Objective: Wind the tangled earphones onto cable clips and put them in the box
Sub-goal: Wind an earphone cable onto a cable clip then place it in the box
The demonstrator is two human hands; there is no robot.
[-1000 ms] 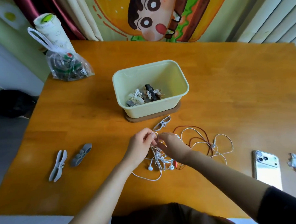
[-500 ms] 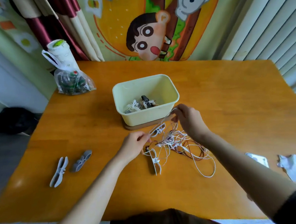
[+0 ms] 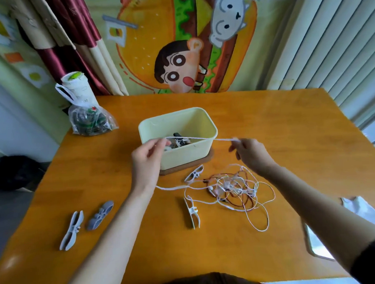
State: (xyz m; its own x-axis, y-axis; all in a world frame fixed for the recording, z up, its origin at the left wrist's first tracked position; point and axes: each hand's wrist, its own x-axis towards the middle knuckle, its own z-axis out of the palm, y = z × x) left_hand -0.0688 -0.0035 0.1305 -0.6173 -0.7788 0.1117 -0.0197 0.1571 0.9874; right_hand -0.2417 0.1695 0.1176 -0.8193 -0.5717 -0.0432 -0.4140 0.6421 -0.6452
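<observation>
We hold our left hand [image 3: 147, 157] and right hand [image 3: 250, 152] up in front of the cream box [image 3: 183, 157], each grip pinching a white earphone cable [image 3: 203, 138] drawn taut across its near rim. The tangled earphones [image 3: 234, 187] lie on the desk [image 3: 290, 125] below the right wrist, a white cable clip [image 3: 192, 212] just beside them. The box stands mid-desk, well in from every edge, and a grey clip [image 3: 100, 214] lies nearer the left edge.

Earphones [image 3: 234, 189]: white+red tangle lying front-right of the pale yellow box [image 3: 178, 157], 1 white strand taut across it. Wound sets [image 3: 179, 141] inside. 4 clips [image 3: 192, 213] flat nearby.
</observation>
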